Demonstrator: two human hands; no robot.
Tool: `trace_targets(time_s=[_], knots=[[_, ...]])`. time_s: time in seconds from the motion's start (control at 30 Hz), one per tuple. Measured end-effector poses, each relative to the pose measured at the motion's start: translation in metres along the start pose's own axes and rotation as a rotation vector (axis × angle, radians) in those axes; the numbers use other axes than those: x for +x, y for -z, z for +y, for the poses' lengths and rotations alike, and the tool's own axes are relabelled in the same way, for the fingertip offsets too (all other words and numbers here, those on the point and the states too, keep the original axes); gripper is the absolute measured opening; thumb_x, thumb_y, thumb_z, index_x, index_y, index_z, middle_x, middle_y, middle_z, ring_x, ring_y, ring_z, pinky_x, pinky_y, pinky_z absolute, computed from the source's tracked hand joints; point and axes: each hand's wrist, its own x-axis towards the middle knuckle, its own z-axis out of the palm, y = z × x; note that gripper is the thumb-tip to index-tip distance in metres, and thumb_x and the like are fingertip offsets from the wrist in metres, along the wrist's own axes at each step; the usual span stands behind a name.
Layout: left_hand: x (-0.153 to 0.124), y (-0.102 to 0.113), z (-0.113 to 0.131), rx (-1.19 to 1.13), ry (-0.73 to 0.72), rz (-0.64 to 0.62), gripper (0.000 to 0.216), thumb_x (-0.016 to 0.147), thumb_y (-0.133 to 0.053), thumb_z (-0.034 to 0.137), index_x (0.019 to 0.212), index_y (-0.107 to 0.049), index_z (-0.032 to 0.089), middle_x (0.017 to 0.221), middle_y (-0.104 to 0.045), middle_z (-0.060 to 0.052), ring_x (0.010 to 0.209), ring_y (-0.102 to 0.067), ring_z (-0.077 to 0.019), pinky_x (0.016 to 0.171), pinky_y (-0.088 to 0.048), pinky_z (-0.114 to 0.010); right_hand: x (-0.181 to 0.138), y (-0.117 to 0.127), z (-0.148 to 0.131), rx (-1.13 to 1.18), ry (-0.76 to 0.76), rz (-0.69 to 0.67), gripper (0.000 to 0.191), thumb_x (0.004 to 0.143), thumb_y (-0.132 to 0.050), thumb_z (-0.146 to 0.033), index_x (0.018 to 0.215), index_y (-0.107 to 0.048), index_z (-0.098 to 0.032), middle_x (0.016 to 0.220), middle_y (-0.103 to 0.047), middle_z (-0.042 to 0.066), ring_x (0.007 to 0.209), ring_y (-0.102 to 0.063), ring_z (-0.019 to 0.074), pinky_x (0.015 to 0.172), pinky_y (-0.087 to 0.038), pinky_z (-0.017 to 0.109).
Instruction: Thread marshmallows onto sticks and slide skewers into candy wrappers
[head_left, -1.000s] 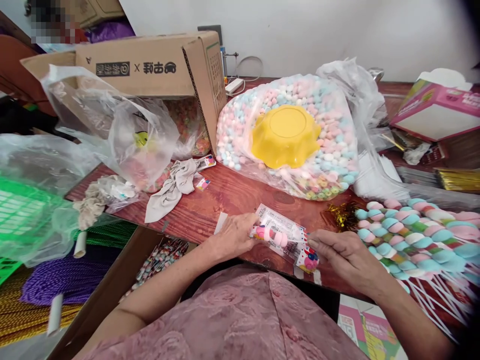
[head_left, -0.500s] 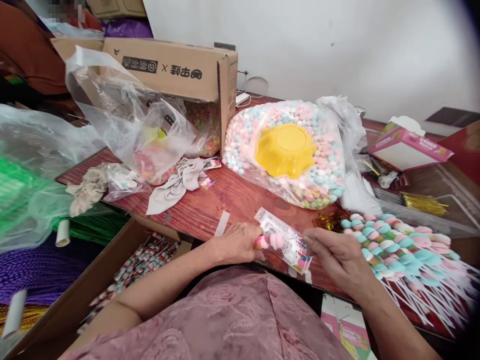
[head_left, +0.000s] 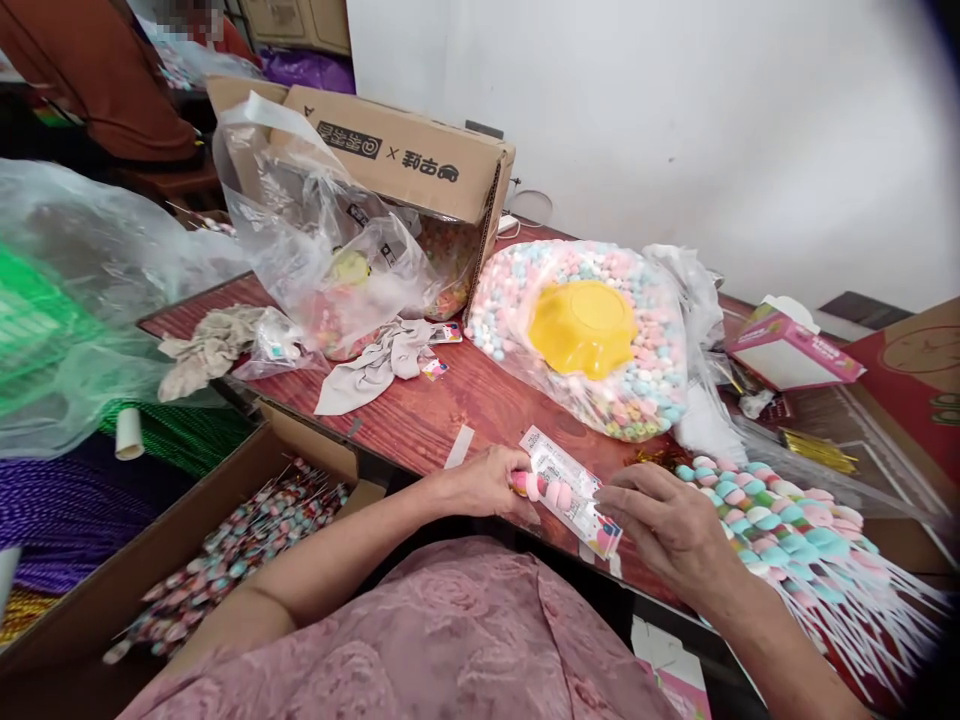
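Observation:
My left hand (head_left: 487, 482) pinches the end of a pink candy skewer (head_left: 544, 489) at the near edge of the red wooden table (head_left: 420, 410). The skewer lies partly inside a small printed clear bag (head_left: 574, 492). My right hand (head_left: 664, 522) grips the other end of that bag with bent fingers. Just right of my right hand lies a pile of pastel candy skewers (head_left: 780, 520) with white sticks pointing towards me.
A big clear sack of pastel candies (head_left: 645, 350) holds a yellow bowl (head_left: 581, 325). A cardboard box (head_left: 420, 165), plastic bags (head_left: 322, 260) and grey rags (head_left: 375, 365) lie at the left. A box of wrapped skewers (head_left: 232, 550) sits below the table. A pink carton (head_left: 791, 345) stands right.
The view has swung right and back. My hands have kept hold of the skewer and bag, and the skewer sits deeper in the bag.

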Motion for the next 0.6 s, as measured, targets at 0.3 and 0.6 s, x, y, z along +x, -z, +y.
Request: trace_targets(time_s=[0.3,0.6], knots=[[-0.012,-0.005,0.007,0.54,-0.129,0.113,0.031,0.078,-0.068,0.046,0.088,-0.062,0.017,0.086,-0.068,-0.006,0.083,-0.064,-0.0236,0.07,-0.043,-0.03,0.007,0.001,0.012,0.283,-0.236,-0.054,0.019,0.091,-0.06,-0.029,0.077,-0.071,-0.023,0.088,-0.067,0.004,0.083,-0.064,0.0176,0.074,-0.05,0.03],[-0.001,-0.018,0.014,0.606,-0.083,0.049,0.025,0.079,-0.066,0.039,0.091,-0.064,0.017,0.09,-0.069,-0.008,0.087,-0.066,-0.0257,0.075,-0.047,-0.032,0.0,-0.063,-0.006,0.314,-0.32,0.147,0.018,0.089,-0.059,-0.03,0.083,-0.076,-0.025,0.108,-0.064,0.009,0.101,-0.063,0.0223,0.084,-0.052,0.036]])
